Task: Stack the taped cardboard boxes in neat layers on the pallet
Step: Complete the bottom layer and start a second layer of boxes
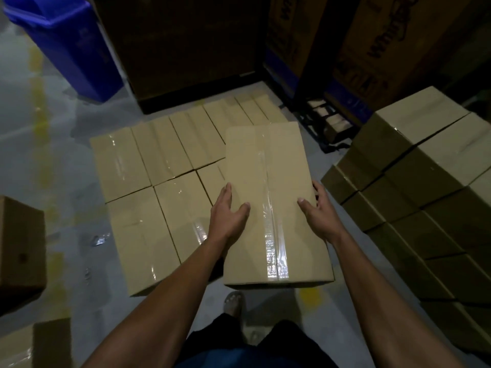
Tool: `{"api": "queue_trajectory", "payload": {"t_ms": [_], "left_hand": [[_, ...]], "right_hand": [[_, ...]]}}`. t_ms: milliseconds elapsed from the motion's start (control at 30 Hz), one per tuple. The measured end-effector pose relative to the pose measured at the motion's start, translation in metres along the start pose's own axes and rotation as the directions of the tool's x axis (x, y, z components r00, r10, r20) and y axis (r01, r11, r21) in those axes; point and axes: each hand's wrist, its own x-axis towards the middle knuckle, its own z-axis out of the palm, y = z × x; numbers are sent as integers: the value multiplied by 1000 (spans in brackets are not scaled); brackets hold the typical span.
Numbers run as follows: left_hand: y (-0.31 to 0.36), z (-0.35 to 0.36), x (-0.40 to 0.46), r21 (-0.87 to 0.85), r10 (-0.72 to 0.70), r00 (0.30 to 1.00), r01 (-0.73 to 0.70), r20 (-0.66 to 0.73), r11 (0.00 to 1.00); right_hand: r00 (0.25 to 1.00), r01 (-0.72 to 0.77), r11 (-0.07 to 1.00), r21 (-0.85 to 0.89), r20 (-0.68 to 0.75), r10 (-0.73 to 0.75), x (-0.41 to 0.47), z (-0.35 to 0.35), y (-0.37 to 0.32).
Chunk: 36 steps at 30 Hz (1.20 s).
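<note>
At the bottom center of the frame we see 1 sandalled foot point(233, 304) on the grey floor, and just above it our left hand point(229, 212) and right hand point(317, 211) clamp the long sides of a taped cardboard box point(268, 197), thumbs lying on its top. The box sits at center frame, overlapping the right edge of a flat layer of taped boxes point(159, 187) at center left. Farther off, a stepped box stack point(414, 166) rises at right and a blue bin point(71, 46) stands at upper left.

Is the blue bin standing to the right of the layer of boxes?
No, the blue bin stands at the far left, beyond the layer of boxes.
</note>
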Motion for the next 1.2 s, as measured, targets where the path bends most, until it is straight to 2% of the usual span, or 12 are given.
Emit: {"api": "queue_trajectory", "payload": {"t_ms": [400,767,967,1200], "left_hand": [[58,94,105,2,-45,997,45,-65,999],[102,265,176,-67,-199,953,188,-230,980],[89,328,217,-85,-236,922,221,-308,972],[27,365,270,-81,-259,907,246,-333,966]], "right_hand": [[996,-19,1000,7,89,18,148,-83,3],[946,-4,999,-46,323,18,317,-200,75],[912,2,998,-62,409,24,387,-222,128],[894,-2,994,-106,445,50,452,-190,200]]}}
